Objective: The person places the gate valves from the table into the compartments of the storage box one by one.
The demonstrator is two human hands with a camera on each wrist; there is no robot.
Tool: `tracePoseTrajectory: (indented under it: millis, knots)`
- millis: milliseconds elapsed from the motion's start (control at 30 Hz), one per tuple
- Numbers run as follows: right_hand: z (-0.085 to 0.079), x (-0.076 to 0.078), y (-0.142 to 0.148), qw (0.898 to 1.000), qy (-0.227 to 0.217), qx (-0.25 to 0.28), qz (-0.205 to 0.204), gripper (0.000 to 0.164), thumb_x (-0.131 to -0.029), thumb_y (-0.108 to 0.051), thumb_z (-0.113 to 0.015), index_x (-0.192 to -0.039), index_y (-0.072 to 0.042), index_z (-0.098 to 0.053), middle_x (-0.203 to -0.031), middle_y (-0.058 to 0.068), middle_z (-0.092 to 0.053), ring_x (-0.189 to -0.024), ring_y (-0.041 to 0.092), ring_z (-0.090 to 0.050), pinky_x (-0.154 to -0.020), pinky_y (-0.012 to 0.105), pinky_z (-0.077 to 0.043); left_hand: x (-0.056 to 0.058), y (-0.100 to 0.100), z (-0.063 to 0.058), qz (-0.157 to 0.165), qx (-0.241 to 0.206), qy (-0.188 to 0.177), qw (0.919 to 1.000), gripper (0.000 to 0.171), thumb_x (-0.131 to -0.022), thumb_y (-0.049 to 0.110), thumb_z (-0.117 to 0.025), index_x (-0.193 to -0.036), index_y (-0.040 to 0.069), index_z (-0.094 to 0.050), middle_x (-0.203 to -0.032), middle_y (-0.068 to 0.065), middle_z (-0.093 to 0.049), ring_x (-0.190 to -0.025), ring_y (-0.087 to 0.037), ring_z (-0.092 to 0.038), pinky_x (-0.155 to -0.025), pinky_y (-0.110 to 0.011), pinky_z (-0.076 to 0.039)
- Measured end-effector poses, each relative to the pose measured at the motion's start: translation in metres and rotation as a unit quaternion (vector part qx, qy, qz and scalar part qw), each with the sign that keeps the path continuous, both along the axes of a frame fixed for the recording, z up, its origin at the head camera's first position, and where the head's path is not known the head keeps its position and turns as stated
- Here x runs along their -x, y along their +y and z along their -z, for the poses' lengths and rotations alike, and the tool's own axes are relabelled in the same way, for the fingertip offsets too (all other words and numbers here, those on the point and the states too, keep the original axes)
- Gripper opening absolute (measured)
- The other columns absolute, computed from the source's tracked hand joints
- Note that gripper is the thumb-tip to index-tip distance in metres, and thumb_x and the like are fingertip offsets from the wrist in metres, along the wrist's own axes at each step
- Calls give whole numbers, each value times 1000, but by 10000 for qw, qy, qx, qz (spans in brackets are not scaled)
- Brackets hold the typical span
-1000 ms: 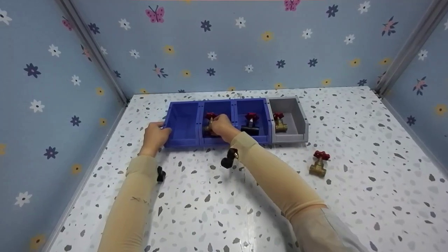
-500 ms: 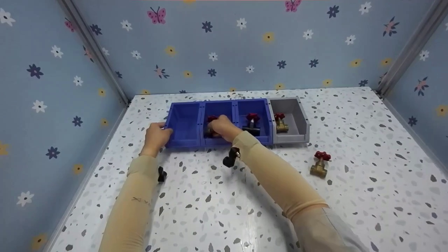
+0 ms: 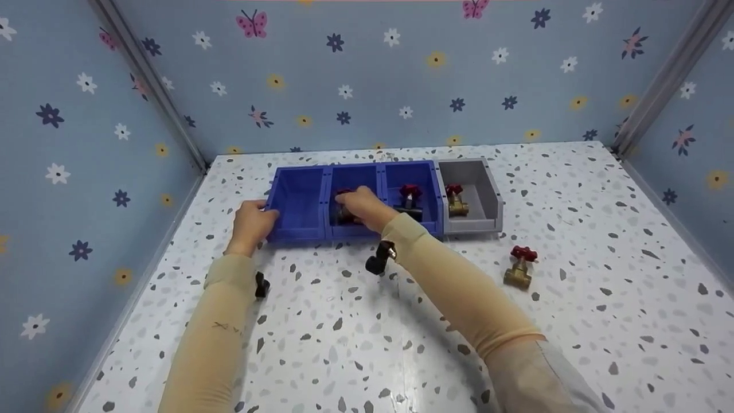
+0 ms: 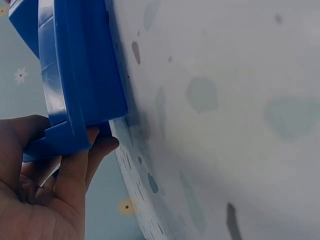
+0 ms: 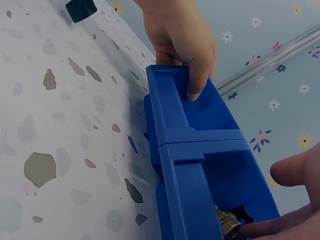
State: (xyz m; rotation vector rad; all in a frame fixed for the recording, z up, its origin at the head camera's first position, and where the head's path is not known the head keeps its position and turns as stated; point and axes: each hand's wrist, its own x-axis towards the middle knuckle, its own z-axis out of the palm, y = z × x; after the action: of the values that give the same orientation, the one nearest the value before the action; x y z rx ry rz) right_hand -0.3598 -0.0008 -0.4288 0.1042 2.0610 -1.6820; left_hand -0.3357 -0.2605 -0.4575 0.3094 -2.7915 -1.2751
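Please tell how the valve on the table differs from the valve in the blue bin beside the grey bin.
The table valve has a brassy body; the binned valve has a black one. The table valve sits on the table; the binned valve sits inside the blue bin. Both have red handwheels.

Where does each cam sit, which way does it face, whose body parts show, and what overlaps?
Head: on the person's head, facing forward and down over the table and bins; left hand, right hand and sleeves show.
Left wrist: on that wrist, facing along the left hand to the end bin; only that hand shows.
Right wrist: on that wrist, facing across two bins; right hand at lower right, left hand at top.
Shared, head and right wrist: left hand gripping the end bin, right hand by a valve.
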Motion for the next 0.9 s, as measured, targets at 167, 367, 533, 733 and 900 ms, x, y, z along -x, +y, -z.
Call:
tracePoseTrajectory:
  millis: [167,367,533,733,900]
  knots:
    - [-5,-5,3,9997,108,-182,-113,75,-113,-25,-57,-171,1,-18,-177,16,-26,-163,32,-32,-133,51,-32,-1,1,-1,-14,-15,-30,10000,48,-99,15,-56,-142,-3,-69,-139,-27,-71,-116,-36,-70,-103,-48,-58]
    - [-13,-9,12,9982,299,-338,-399,38,-113,-25,-55,-141,1,-50,-120,8,-53,-113,25,-55,-117,46,-44,-1,1,0,-12,78,-102,9999,48,-99,17,-57,-142,-1,-69,-137,-26,-72,-105,-32,-71,-79,-34,-57]
    - [-23,-11,19,9959,574,-456,-534,33,-113,-25,-56,-132,2,-59,-83,-2,-48,-68,12,-40,-85,36,-43,1,0,1,12,21,-158,9999,49,-100,17,-56,-143,-2,-68,-142,-26,-69,-110,-32,-68,-95,-42,-58]
    - [-40,-15,29,9972,512,-105,-535,66,-114,-22,-55,-168,4,-29,-173,17,-39,-161,30,-38,-130,47,-38,2,0,1,59,12,-95,9999,48,-100,15,-56,-142,-4,-68,-142,-28,-68,-115,-35,-68,-108,-49,-55]
    - [-53,-18,38,9968,534,61,-598,66,-114,-21,-54,-169,3,-26,-172,19,-40,-162,37,-36,-130,49,-37,2,0,0,51,40,-103,9999,49,-99,15,-56,-143,-3,-68,-144,-27,-68,-116,-34,-67,-107,-49,-55]
